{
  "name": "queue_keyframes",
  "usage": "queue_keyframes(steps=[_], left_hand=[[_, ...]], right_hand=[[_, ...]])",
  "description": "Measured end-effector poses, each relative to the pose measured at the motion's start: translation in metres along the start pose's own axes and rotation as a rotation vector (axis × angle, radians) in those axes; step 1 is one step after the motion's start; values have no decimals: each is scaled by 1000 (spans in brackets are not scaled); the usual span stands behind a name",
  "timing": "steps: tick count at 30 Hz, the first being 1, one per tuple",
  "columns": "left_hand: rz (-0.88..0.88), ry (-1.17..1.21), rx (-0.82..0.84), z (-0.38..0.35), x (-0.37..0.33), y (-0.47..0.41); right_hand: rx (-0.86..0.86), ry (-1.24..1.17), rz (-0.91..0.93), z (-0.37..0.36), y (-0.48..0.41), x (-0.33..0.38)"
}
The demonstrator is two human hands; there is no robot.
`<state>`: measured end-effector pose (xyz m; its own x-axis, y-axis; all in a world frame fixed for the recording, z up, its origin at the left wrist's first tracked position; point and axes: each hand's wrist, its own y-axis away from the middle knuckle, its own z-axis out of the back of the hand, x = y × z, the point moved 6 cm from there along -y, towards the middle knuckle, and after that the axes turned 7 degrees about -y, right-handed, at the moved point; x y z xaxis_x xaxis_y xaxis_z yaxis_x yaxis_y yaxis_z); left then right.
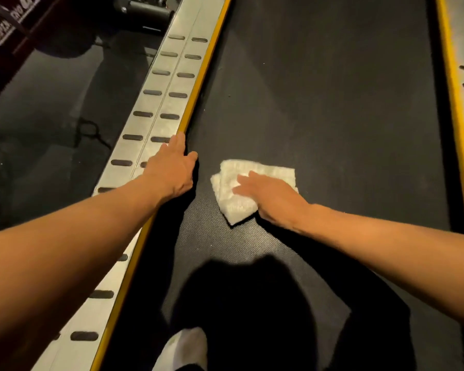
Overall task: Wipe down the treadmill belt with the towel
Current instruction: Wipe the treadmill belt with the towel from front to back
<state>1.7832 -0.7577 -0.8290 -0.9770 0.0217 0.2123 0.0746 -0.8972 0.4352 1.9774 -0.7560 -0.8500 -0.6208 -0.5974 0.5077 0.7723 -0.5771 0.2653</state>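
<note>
On the dark belt [319, 103], seen from the head camera, wide bare room lay ahead of the hands and off to the right, as far as the right yellow strip [452, 103]. The left yellow strip [204, 76] edged the belt on the other side, with the slotted metal rail [156, 103] just beyond it. The left hand [172, 170] rested on that edge, fingers spread over the strip and rail, thumb toward the belt, gripping nothing.

The towel [236, 188] was white, folded into a rough rectangle with layered corners at its left and lower ends, lying flat on the belt's left half, close to the left strip. The right hand [268, 196] lay flat on top of it, fingers extended and pressed down rather than closed around it; they looked blurred.

A shadow covered the near belt. A white shoe [185, 346] was cut off at the bottom edge. The dim floor [51, 116] at left held shapes too dark to make out.
</note>
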Motion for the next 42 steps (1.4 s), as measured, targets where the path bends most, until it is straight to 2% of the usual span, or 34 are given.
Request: queue_keyframes(steps=[3, 6, 8, 11, 13, 15, 20, 23, 25, 27, 31, 34, 40, 42], left_hand=[[-17, -51, -39, 4, -7, 2], [-113, -93, -92, 5, -18, -2], [-173, -55, -76, 6, -29, -4], [-206, -5, 2, 5, -43, -2], [-206, 28, 24, 2, -46, -2], [-201, 36, 20, 0, -47, -4], [-229, 24, -2, 4, -48, -3], [-243, -4, 14, 6, -53, -8], [-245, -20, 23, 3, -57, -12], [-239, -35, 31, 0, -60, -15], [-228, -53, 42, -3, -63, -16], [-230, -55, 50, -1, -63, -16], [-230, -59, 88, 1, -63, -14], [-227, -51, 100, 1, -62, -15]], right_hand=[[-52, -12, 72, 12, 4, 3], [-214, -62, -71, 44, -6, -33], [-252, -9, -132, 47, -1, -50], [-106, 80, -117, 17, 24, -35], [-37, 25, -26, 2, 44, -10], [-85, -82, 50, 3, 52, -1], [-323, -103, -98, 46, 18, -48], [-230, -61, -242, 34, 22, -65], [-145, 107, -126, 12, 44, -49], [-68, 116, -23, 1, 65, -36], [76, 19, -131, -2, 73, -35], [1, -170, -241, 3, 66, -32], [-112, 124, -174, -6, 59, -20], [-68, 151, -131, -5, 60, -16]])
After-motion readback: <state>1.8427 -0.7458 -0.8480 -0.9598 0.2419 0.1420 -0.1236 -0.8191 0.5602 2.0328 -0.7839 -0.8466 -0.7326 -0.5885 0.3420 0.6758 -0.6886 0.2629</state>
